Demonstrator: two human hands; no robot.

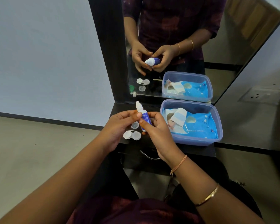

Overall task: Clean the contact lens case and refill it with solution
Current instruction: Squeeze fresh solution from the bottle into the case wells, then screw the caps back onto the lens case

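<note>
Hands hold the solution bottle (143,118) above the shelf: right hand (155,131) wraps its body, left hand (120,125) pinches near its top. Tip it slowly over the open lens case (132,135) just below; squeeze gently.

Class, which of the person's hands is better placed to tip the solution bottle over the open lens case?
Probably the right hand: it wraps the solution bottle body, while the left hand only pinches near its neck above the lens case.
</note>
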